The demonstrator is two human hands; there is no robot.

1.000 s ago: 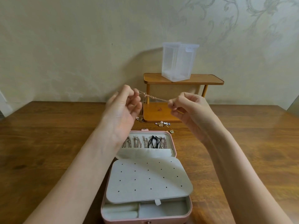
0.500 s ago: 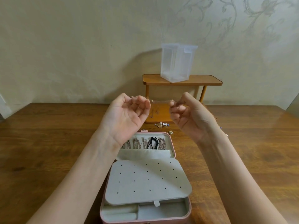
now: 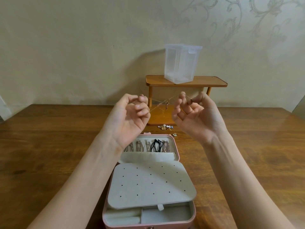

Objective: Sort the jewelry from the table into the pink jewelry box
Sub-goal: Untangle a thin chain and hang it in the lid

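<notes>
Left hand (image 3: 130, 116) is up around 10 o'clock from the box, palm toward the camera, fingers curled in, thumb and forefinger pinching one end of a thin gold chain (image 3: 162, 103). The chain runs across the gap between the hands, sagging a bit, with a small pendant dangling near its middle. It's well above the desk (image 3: 49, 146), not touching anything but fingers.

Below the hands, at 6 o'clock in the view, sits the pink box (image 3: 149, 184), lid open and lying flat at its far side. In the lid there's a row of chains hanging from hooks plus a black cord (image 3: 156, 145) among them, above a pale pocket. The grey perforated panel (image 3: 151, 185) is tilted up over the base, and you can see pale compartments under its near edge.

At 12 o'clock from the box, a little pile of loose jewelry (image 3: 165, 127) lies on the desk just in front of a two-tier wooden shelf (image 3: 186, 81), with one more small piece (image 3: 174, 134) near the box's far right corner. A frosted plastic container (image 3: 180, 63) stands on the shelf's top tier.

Right hand (image 3: 196, 116) is at about 2 o'clock from the box, palm also facing in, fingers loosely curled, the chain's other end pinched at its fingertips.
</notes>
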